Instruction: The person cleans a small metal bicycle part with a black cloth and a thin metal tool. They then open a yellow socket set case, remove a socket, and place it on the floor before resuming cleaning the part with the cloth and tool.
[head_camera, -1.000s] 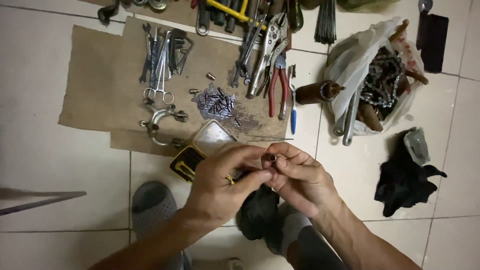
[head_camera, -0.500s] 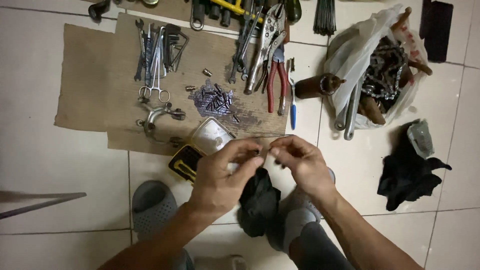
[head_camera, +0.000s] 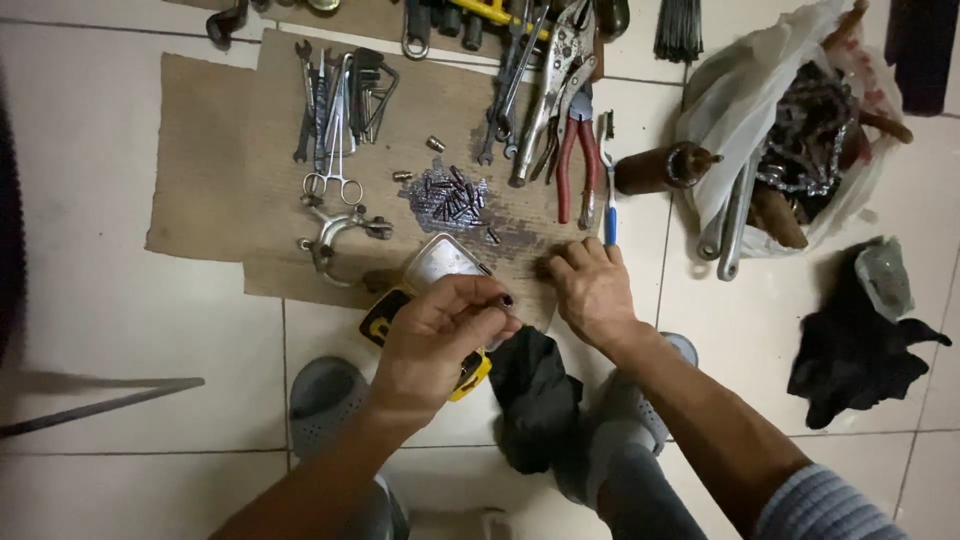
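Pinching a small dark bit (head_camera: 506, 299) between my left hand's (head_camera: 440, 335) fingers, I hold it just above the yellow case (head_camera: 425, 300) at the cardboard's (head_camera: 215, 170) near edge. My right hand (head_camera: 592, 290) rests flat, fingers spread and holding nothing, on that same edge, just near the red pliers (head_camera: 575, 150). A pile of bits (head_camera: 448, 195) lies farther off. Bare floor tile (head_camera: 130, 310) opens to the left.

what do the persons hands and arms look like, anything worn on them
Both hands are bare: no gloves, rings or watch show on the left hand or the right hand. The left forearm is uncovered as far as the frame shows. The right arm ends in a blue-grey ribbed sleeve pushed up above the forearm.
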